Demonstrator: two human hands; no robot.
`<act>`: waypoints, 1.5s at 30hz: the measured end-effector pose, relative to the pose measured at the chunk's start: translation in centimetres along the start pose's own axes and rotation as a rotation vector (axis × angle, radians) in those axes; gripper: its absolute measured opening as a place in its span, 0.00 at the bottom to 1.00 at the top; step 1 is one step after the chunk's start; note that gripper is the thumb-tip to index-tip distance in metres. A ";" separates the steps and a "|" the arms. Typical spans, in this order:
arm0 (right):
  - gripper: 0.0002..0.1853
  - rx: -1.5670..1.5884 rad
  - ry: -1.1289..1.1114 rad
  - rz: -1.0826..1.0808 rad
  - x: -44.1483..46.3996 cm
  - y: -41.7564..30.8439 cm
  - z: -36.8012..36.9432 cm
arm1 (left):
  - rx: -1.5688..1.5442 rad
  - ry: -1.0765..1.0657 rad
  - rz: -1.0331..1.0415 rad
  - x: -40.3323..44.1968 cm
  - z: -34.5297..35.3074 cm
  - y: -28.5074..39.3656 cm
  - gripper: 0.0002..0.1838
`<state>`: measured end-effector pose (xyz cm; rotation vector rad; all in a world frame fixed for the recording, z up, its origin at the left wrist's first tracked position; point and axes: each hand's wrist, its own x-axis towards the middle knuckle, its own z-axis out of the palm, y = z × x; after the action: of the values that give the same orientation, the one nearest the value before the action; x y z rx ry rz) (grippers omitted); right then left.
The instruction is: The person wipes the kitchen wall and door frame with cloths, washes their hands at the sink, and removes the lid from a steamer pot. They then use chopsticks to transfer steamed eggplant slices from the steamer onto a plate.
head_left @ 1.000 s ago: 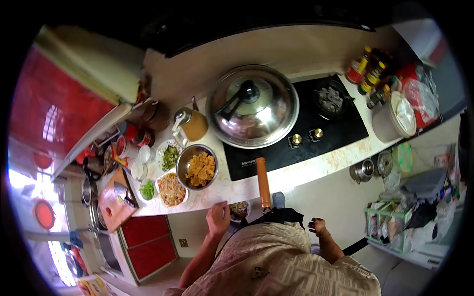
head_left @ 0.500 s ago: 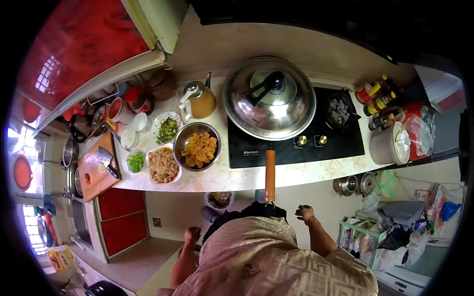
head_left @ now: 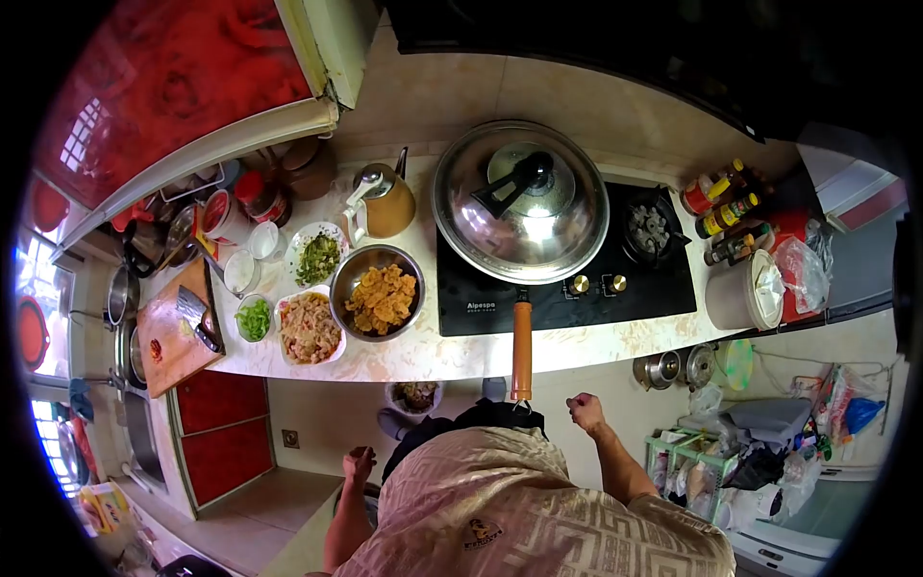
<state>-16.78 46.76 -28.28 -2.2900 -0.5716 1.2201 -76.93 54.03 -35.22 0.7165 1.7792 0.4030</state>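
Note:
My left hand (head_left: pixel 360 464) hangs beside my body below the counter edge, fingers loosely bent and holding nothing. My right hand (head_left: pixel 586 413) is lower right of the pan's wooden handle (head_left: pixel 521 351), apart from it, with fingers half curled and bare. On the black hob (head_left: pixel 471 310) stands a pan covered by a large domed steel lid (head_left: pixel 461 216) with a black knob. Left of it are a steel bowl (head_left: pixel 418 306) of orange-brown battered pieces, a white dish of minced meat (head_left: pixel 310 329), a bowl of chopped greens (head_left: pixel 254 319) and a plate of chopped green vegetables (head_left: pixel 317 260).
A cleaver (head_left: pixel 195 308) lies on a wooden cutting board (head_left: pixel 178 351) at the left. A jug (head_left: pixel 389 207) stands behind the bowls. Sauce bottles (head_left: pixel 726 216) and a lidded bucket (head_left: pixel 735 298) are at the right. A bowl (head_left: pixel 415 396) sits below the counter.
The view has shifted slightly, so the counter sits a little lower and further left. My left hand is a little lower in relation to my body; both hands remain free of objects.

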 end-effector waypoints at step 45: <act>0.22 -0.565 0.319 -0.885 14.7 -20.8 -7.2 | 0.255 0.145 -0.082 -5.5 0.8 -6.4 0.23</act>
<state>-5.93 70.09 -22.08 -2.1196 -1.7163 0.2699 -76.79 45.56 -35.26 0.8052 2.0130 0.1774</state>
